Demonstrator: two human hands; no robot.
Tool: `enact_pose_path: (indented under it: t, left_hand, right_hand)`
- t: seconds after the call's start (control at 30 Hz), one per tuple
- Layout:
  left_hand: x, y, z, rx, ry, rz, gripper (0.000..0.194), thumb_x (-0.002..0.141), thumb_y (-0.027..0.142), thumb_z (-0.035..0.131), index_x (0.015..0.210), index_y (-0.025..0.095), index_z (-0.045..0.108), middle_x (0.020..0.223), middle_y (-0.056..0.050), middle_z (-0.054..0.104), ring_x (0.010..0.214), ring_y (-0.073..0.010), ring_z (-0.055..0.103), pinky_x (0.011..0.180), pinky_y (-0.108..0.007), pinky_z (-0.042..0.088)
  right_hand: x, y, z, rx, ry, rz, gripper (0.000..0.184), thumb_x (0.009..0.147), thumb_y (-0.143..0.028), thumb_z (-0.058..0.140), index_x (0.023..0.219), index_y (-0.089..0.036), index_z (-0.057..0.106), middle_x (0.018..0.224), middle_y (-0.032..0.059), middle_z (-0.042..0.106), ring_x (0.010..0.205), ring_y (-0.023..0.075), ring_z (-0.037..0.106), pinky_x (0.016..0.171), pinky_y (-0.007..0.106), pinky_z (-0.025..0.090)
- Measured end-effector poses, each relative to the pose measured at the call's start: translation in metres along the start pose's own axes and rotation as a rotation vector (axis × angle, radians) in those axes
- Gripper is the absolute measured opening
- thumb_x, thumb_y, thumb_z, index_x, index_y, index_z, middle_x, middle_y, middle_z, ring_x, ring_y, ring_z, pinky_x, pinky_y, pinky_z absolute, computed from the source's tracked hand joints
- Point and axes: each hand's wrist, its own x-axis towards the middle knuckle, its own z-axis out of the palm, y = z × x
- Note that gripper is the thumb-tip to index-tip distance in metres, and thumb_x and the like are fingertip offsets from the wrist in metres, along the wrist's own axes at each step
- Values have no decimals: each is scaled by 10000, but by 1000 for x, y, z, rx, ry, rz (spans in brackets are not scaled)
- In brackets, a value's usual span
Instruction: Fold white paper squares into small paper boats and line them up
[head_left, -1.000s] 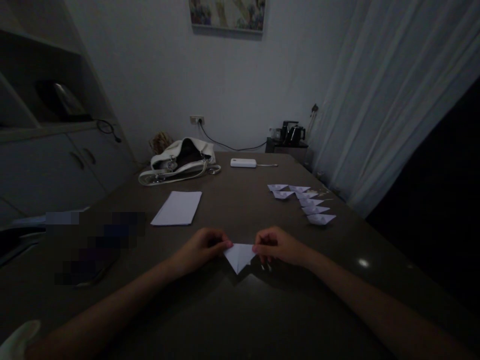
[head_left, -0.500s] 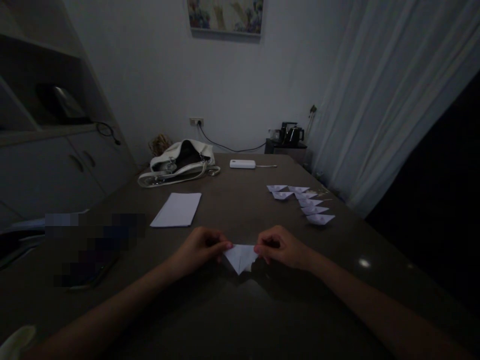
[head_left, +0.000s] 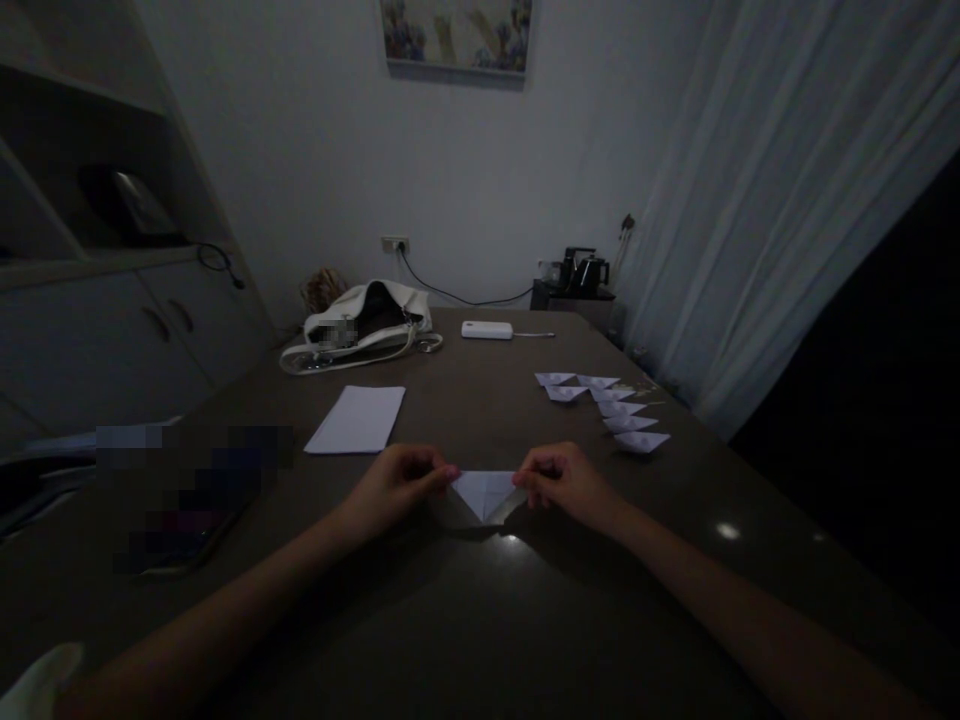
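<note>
A folded white paper, triangular with its point toward me, is held up between my two hands over the dark table. My left hand pinches its left top corner between thumb and fingers. At the right top corner, my right hand pinches it in the same way. Crease lines show on the paper's face. Several folded paper boats stand in a cluster at the right, beyond my right hand. A stack of white paper sheets lies past my left hand.
A white handbag sits at the far left of the table. A white power bank with a short cable lies at the far middle. On the left, a blurred-out dark object rests near my forearm. A black kettle stands beyond the table.
Both hands have raised the folded paper slightly and moved it a little away from me. Its corners look pulled wider, and its creased face shows more evenly.
</note>
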Motion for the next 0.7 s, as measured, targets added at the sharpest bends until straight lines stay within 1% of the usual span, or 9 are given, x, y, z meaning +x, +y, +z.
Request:
enact_pose_path:
  t: [0.07, 0.17, 0.23, 0.3, 0.43, 0.5, 0.6, 0.67, 0.7]
  left_hand:
    - [0, 0, 2, 69, 10, 46, 376, 839, 462, 517, 702, 124, 608, 647, -14, 602, 612, -136, 538, 552, -215, 404]
    - [-3, 1, 6, 158, -36, 116, 379, 883, 443, 459, 775, 129, 643, 714, -24, 645, 662, -143, 564, 609, -218, 415]
    - [-5, 2, 8, 197, -75, 137, 402, 900, 437, 427, 767, 131, 653, 708, -21, 652, 648, -137, 569, 597, -208, 408]
    - [-7, 2, 9, 220, -90, 146, 411, 899, 428, 433, 736, 128, 661, 688, -23, 656, 640, -137, 576, 583, -201, 402]
    - [-8, 4, 8, 236, -64, 156, 412, 897, 405, 449, 704, 118, 673, 661, -32, 669, 609, -137, 578, 581, -206, 396]
    - [-7, 4, 9, 269, -23, 148, 433, 905, 405, 434, 689, 117, 675, 644, -32, 664, 575, -131, 562, 564, -207, 387]
    - [-7, 1, 11, 370, 79, 173, 408, 913, 379, 428, 717, 126, 680, 663, -39, 654, 583, -131, 555, 559, -209, 382]
    - [-7, -1, 11, 469, 123, 264, 360, 916, 334, 433, 754, 130, 680, 683, -53, 646, 630, -145, 557, 589, -221, 392]
    - [-7, -2, 12, 514, 119, 323, 330, 918, 310, 430, 799, 132, 682, 714, -63, 650, 669, -155, 560, 616, -232, 402]
  right_hand:
    - [4, 3, 1, 137, 69, 51, 302, 705, -435, 684, 637, -152, 599, 509, -14, 590, 399, 69, 464, 386, 183, 324]
    - [6, 6, 0, 286, 143, 81, 347, 668, -476, 703, 629, -156, 575, 517, -14, 600, 408, 69, 490, 404, 185, 357]
    - [4, 6, 0, 306, 154, 85, 353, 663, -477, 710, 613, -160, 561, 495, -22, 590, 395, 65, 484, 396, 182, 350]
    - [2, 4, 1, 281, 146, 75, 357, 670, -470, 710, 588, -162, 547, 474, -25, 576, 381, 62, 473, 377, 176, 327]
    - [0, 0, 4, 275, 157, 54, 379, 685, -466, 702, 558, -164, 512, 468, -26, 567, 373, 56, 459, 360, 170, 307]
    - [0, 1, 8, 354, 165, 80, 366, 690, -480, 693, 616, -167, 520, 491, -28, 577, 376, 60, 471, 358, 167, 317]
    - [2, 6, 14, 489, 114, 164, 386, 696, -510, 679, 841, -176, 553, 609, -3, 638, 427, 81, 540, 384, 172, 371]
    - [2, 7, 19, 512, 65, 206, 443, 679, -496, 701, 944, -177, 545, 686, 22, 662, 473, 94, 577, 408, 178, 402]
    - [2, 7, 21, 503, 51, 207, 448, 669, -483, 714, 947, -172, 551, 704, 28, 663, 488, 95, 585, 419, 180, 413]
